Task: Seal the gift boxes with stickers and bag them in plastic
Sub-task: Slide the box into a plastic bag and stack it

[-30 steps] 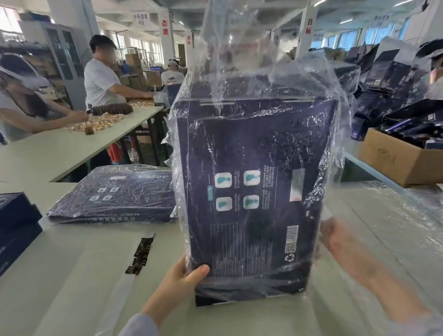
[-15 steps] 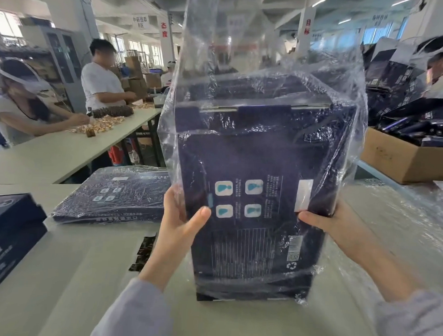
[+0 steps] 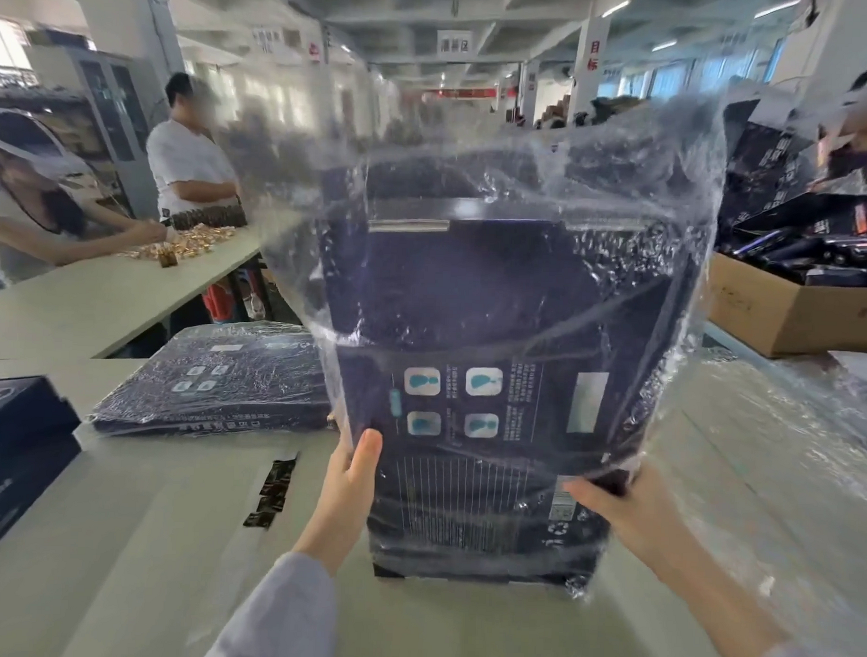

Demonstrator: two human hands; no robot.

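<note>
Task's thing: a dark navy rectangular cardboard gift box [image 3: 496, 306] stands upright on its short end on the pale grey table [image 3: 144, 539], inside a clear crinkled plastic bag [image 3: 551, 150]
Bag: the film wraps the box on all visible sides and reaches down to the table at the lower corners; above the box its mouth stands loose and open
Left hand [image 3: 350, 477]: grips the box's left edge low down, thumb flat on the printed face, fingers hidden behind
Right hand [image 3: 627, 507]: grips the lower right edge through the film, thumb across the front, fingers curled round the back
Seal: a pale strip shows at the box's top edge, but whether it is a sticker I cannot tell
Step in hand: bagging, judged nearly done, as the box seems seated at the bottom of the bag and is only being steadied
Next move calls for: one hand to keep the box upright while the other gathers the slack mouth and folds it down over the top, pulling the film snug without tearing it
Nearby: a flat bagged dark box [image 3: 213, 379] lies behind the left hand; a strip of small dark stickers on backing paper [image 3: 271, 489] lies just beside it; an unbagged dark box [image 3: 14, 451] sits at the far left; a brown cardboard carton [image 3: 791, 311] stands well apart on the right
</note>
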